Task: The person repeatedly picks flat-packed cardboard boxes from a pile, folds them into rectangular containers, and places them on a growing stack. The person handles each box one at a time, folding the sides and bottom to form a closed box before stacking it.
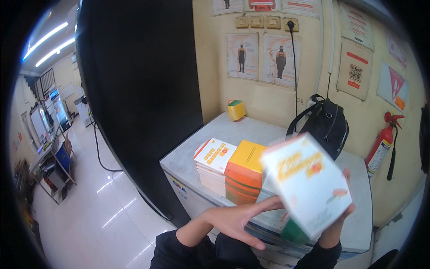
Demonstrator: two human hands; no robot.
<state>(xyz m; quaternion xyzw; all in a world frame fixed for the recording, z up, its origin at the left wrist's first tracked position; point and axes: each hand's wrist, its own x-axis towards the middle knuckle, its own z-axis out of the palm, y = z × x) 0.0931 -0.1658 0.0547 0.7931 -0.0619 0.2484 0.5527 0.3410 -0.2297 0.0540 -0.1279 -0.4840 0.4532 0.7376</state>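
My right hand [344, 214] grips a white cardboard box [309, 190] with orange and yellow print along its right side. The box is tilted and slightly smeared by motion. Just left of it, my left hand [244, 219] has its thumb spread and fingers stretched toward the box; the fingertips are hidden behind it. Under the box's lower corner a green piece [293, 233] shows, its kind unclear. On the white counter-like top [264, 130] stand a stack of flat white cartons [211, 168] and, touching it, a stack of yellow-orange cartons [245, 172].
A small yellow box [236, 110] sits at the back by the wall. Behind the held box leans a black backpack [324, 125]. A red fire extinguisher [380, 145] hangs at the right, and a tall black panel [143, 89] rises on the left. A black cable [294, 76] runs down the wall.
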